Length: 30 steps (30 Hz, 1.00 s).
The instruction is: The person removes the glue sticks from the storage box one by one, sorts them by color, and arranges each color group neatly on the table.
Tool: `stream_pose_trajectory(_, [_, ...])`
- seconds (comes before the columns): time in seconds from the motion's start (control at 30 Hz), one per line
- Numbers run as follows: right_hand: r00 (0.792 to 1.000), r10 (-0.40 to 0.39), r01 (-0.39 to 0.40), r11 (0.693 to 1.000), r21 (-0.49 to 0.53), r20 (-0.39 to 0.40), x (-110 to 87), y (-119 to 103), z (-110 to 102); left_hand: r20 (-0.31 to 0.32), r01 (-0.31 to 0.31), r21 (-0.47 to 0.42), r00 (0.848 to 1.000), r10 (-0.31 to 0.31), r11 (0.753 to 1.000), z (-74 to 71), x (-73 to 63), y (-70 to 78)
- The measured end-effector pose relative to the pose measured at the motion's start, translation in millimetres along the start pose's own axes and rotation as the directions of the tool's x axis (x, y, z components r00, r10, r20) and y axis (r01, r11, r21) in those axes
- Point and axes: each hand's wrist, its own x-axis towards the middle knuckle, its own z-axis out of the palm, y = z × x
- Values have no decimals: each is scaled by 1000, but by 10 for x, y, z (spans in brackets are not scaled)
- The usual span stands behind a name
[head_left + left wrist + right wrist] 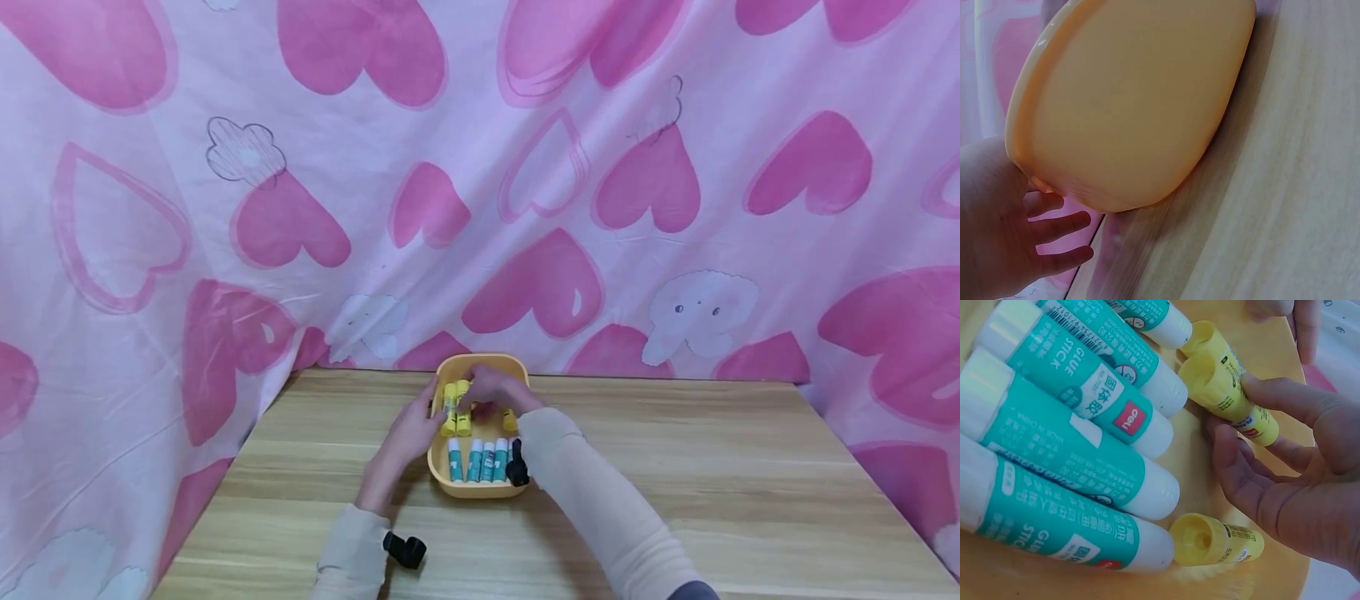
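My right hand (497, 387) reaches into a yellow-orange plastic tub (483, 492). Its thumb and fingers pinch a yellow glue stick (1213, 384), which lies alongside another yellow stick (1204, 337) at the tub's left side. A third yellow glue stick (1216, 540) lies apart, at the tub's right. Several teal glue sticks (1079, 375) with white ends line the near half of the tub. My left hand (412, 427) holds the tub's left rim, thumb on the inner side, while its other fingers (1063, 228) spread loosely outside the wall.
The tub stands on a wood-grain table (675, 500), near its back edge. Behind it hangs a pink heart-patterned cloth (532, 275). A black wrist camera (405, 550) sits on the left sleeve, and another black camera (517, 464) on the right wrist overlaps the tub's near right corner.
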Motion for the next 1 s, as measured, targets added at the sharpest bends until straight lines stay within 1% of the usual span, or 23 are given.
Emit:
stream_pose_trajectory(0.2, [1000,25,-25,1000,14,-2,6,35,-50,10,3,-4,1000,-3,1000,27,16,4])
stream_pose_trajectory(0.33, [1000,15,-15,1000,21,3,15,40,-93,6,15,-12,1000,-15,1000,28,27,-10])
stream_pose_trajectory(0.43, [1000,4,-4,1000,13,3,6,27,-132,8,12,-17,1000,-12,1000,17,28,-19])
stream_pose_trajectory(0.57, [1000,4,-4,1000,12,-6,-45,1,-184,13,5,-19,1000,-4,1000,-6,22,-16])
stream_pose_trajectory(0.67, [1000,3,-3,999,37,-6,-95,-13,-222,13,5,-20,1000,-4,1000,-17,15,-8])
stream_pose_trajectory(0.83, [1000,-4,5,998,63,-9,-167,-23,-298,21,-6,-18,1000,6,1000,-12,10,6])
stream_pose_trajectory(1.0, [1000,-19,20,997,71,-6,-225,-26,-377,11,0,-28,1000,1,1000,-9,9,10])
